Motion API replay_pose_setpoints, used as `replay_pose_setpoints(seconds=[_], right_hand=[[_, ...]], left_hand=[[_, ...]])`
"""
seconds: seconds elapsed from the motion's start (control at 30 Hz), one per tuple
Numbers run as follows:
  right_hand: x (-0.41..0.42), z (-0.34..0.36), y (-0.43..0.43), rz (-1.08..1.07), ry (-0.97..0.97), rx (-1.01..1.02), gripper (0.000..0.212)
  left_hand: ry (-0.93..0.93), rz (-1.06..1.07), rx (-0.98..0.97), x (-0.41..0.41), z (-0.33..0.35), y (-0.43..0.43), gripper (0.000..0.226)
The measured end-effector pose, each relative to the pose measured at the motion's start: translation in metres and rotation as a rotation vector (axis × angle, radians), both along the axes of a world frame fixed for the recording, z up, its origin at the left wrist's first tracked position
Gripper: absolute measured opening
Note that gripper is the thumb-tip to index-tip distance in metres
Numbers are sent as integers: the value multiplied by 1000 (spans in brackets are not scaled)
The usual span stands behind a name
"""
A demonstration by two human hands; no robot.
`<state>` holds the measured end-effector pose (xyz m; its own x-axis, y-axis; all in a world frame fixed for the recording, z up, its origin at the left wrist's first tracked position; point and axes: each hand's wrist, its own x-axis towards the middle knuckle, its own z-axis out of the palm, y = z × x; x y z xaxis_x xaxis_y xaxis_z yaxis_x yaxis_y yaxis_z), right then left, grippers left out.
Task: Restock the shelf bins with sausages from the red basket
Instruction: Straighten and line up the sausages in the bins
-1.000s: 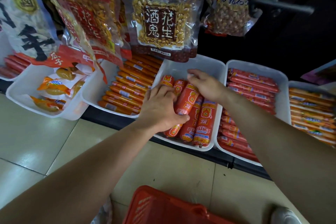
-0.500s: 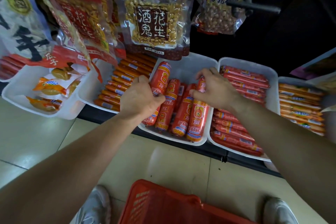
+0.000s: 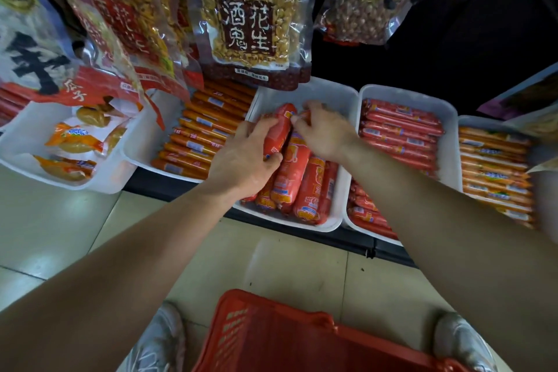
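My left hand (image 3: 244, 157) curls its fingers round a thick red plastic-wrapped sausage (image 3: 279, 127) in the white plastic shelf bin (image 3: 335, 93); my right hand (image 3: 324, 130) pinches the neighbouring sausage (image 3: 294, 166). I judge I'm packing the row; next, down to the red plastic basket (image 3: 271, 332).

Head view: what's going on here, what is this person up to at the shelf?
A person is stocking thick red sausages into the middle white bin on the shelf. The left hand grips one sausage on top of the row already in the bin. The right hand pinches the top of a second sausage beside it. The red basket sits on the floor between the person's shoes; its contents cannot be made out.
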<state>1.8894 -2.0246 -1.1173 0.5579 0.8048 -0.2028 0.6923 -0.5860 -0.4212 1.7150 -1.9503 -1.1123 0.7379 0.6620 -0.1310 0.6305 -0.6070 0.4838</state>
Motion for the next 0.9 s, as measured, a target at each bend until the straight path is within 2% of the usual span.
replay_pose_setpoints(seconds=[0.07,0.17,0.23,0.3,0.47,0.67,0.77,0.83,0.9], right_hand=[[-7,-6,-6,140,-178,-140,62],[-6,-5,-16,212,-64,-250,81],[-4,-1,-23,249,23,-319,105],[-2,2,-27,294,4,-372,125],[0,-3,-30,260,-65,-401,138],[7,-4,-37,278,-110,-338,124],[14,-3,-44,245,-80,-349,118],[14,0,-39,166,-27,-279,95],[6,2,-29,123,6,-115,75]], left_hand=[[7,-5,8,2,-2,-3,62],[1,10,-26,3,-2,-2,62],[-4,6,-51,3,-1,-1,62],[-8,-5,-64,2,-1,0,63],[-3,-5,-61,2,-2,-1,65],[52,-80,1,4,-2,-4,82],[47,-78,-24,4,2,-2,79],[9,-65,-28,4,2,-2,77],[-65,-36,-69,3,3,1,72]])
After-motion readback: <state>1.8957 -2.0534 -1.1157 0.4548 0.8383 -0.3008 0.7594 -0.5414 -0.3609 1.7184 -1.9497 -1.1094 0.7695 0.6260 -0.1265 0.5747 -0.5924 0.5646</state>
